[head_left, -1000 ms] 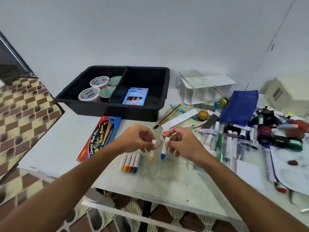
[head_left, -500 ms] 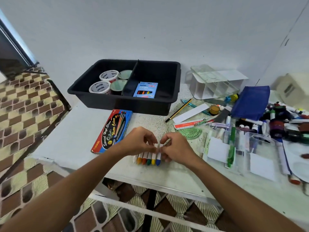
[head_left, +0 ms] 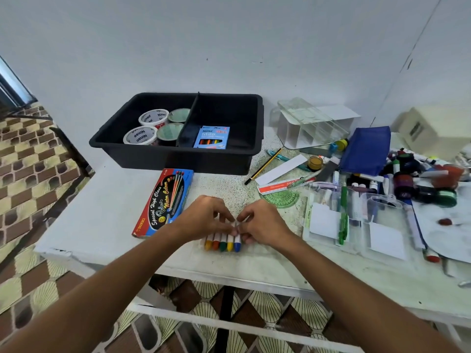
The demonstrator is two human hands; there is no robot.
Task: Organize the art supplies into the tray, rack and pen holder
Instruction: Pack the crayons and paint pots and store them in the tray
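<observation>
Near the front edge of the desk [head_left: 107,225], five crayons [head_left: 223,242] lie side by side in a tight row, coloured tips toward the person and long axes running front to back. Both hands meet over the far ends of that row: the left hand [head_left: 204,218] comes from the left and the right hand [head_left: 262,225] from the right, fingers curled and fingertips pressed on the crayons' upper ends, seemingly squaring them into a bundle. Whether either hand fully pinches a crayon cannot be told. The row sits directly under the fingers, equally near both hands, so a gathering grip would likely close across the short width of the row. At the desk's back edge, the black tray [head_left: 257,128] stands well apart from the crayons; its left compartment holds four round tubs [head_left: 153,124], its right a blue neon pencil box [head_left: 212,137]. To the tray's right, a clear rack [head_left: 309,124] appears empty. A watercolour box [head_left: 164,202] lies just left of the hands.
</observation>
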